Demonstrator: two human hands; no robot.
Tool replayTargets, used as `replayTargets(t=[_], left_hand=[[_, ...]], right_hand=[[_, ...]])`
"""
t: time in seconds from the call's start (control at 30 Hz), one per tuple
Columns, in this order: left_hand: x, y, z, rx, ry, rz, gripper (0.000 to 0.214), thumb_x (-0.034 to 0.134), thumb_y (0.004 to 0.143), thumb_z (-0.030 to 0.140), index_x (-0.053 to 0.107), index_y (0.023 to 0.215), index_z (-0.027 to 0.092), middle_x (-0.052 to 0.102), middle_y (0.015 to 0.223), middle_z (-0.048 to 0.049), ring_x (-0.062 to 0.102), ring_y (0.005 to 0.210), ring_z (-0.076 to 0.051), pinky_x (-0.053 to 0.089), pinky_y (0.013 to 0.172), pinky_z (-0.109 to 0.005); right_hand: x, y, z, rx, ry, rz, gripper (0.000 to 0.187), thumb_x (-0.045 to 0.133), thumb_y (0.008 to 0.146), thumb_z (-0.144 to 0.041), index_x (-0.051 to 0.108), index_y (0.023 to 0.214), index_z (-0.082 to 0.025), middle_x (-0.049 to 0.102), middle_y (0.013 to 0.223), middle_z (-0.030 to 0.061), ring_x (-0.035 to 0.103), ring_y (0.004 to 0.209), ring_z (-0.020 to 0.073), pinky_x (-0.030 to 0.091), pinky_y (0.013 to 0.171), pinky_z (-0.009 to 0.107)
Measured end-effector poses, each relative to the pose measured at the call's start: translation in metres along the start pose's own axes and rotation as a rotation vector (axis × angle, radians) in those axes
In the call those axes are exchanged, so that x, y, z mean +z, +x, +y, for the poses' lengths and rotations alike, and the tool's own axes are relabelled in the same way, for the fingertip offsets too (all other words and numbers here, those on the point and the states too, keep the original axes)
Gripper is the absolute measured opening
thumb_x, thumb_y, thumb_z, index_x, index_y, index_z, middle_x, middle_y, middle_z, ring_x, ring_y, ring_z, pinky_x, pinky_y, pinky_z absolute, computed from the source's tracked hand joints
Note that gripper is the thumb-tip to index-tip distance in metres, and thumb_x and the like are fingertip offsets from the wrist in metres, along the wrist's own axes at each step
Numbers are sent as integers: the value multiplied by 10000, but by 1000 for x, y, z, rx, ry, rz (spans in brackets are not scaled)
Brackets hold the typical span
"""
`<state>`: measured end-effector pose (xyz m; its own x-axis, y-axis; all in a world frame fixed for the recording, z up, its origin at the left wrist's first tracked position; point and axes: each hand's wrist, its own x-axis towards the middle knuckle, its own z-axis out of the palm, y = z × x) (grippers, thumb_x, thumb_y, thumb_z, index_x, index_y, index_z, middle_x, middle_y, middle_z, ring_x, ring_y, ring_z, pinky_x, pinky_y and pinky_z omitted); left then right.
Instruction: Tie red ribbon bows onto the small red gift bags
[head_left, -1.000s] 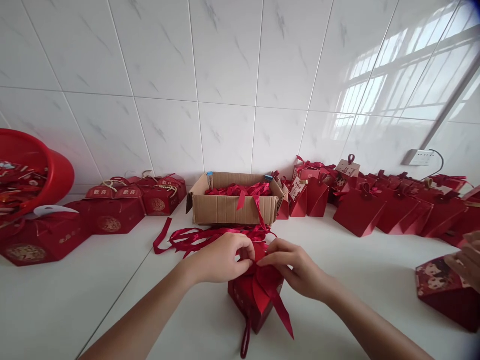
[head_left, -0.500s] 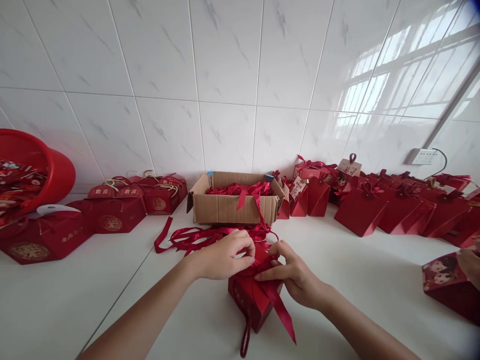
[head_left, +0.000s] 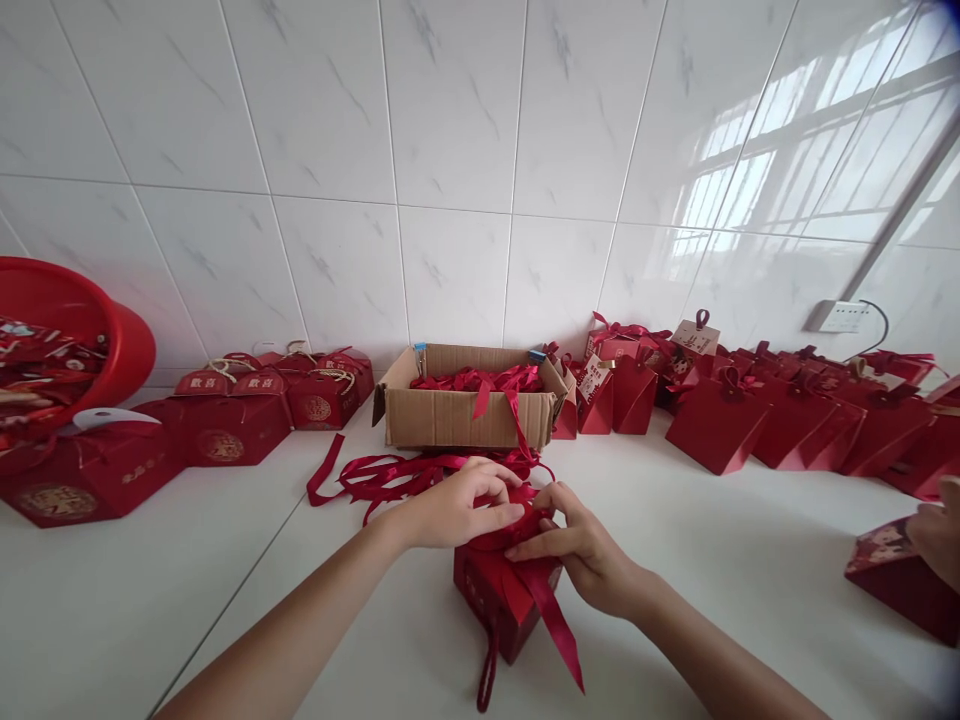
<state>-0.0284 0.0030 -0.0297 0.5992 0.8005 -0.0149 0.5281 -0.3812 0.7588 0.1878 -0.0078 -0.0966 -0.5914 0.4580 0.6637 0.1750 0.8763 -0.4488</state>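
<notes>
A dark red gift box [head_left: 499,600] sits in front of me, with a red satin ribbon [head_left: 556,625] at its top. One ribbon tail hangs down the box's right side, and a dark cord loop [head_left: 487,675] hangs at its front. Over the top of the box, my left hand [head_left: 469,507] is closed with bent fingers on the ribbon. My right hand [head_left: 592,555] pinches the ribbon from the other side, thumb low and index finger curled above. Fingers hide much of the ribbon's crossing.
Behind the box lie loose red ribbons [head_left: 390,475] and a cardboard box [head_left: 469,418] of ribbon. Red gift boxes [head_left: 232,425] stand left, beside a red tub [head_left: 127,350]. Several red bags [head_left: 716,425] line the right. Another person's hand [head_left: 937,530] holds a red box [head_left: 896,580].
My left hand has shifted slightly right across the box top, its fingertips nearer my right hand. My right hand has barely moved. At far right, the other person's hand has moved over their box.
</notes>
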Motion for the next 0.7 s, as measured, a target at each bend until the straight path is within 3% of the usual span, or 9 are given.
replayTargets(t=[0.13,0.33,0.53,0.63,0.7], left_hand=[[3,-4,1,14,18,49,270,629,789,433,533,670,210,516,1328,-53,412,1267,-258,396,990,-408],[5,-15,6,20,85,64,229,545,845,348,456,680,217,523,1326,-28,354,1309,-234,360,1019,-420],[14,-23,15,-4,78,163,193,503,860,336,416,729,223,541,1273,-39,433,1235,-235,385,988,-389],[22,-25,15,-14,-3,210,166,501,862,336,445,755,222,565,1203,-37,505,1135,-212,413,947,-347],[27,-25,14,-31,-65,243,143,532,843,324,469,770,218,599,1124,-35,544,1056,-200,427,917,-329]], right_hand=[[0,-1,1,39,11,-30,438,356,936,-92,744,996,-284,477,971,77,482,912,188,507,794,352],[-1,0,1,100,92,-44,473,286,990,-205,749,992,-301,464,933,72,489,848,170,500,763,345],[-4,2,-8,113,232,-35,460,300,993,-222,753,937,-284,493,928,64,506,826,159,474,738,332],[-5,2,-14,145,283,4,346,356,979,-238,701,958,-240,535,908,58,512,794,155,458,707,317],[-4,2,-17,258,349,46,219,410,964,-265,622,988,-215,552,839,36,503,725,142,438,650,290]])
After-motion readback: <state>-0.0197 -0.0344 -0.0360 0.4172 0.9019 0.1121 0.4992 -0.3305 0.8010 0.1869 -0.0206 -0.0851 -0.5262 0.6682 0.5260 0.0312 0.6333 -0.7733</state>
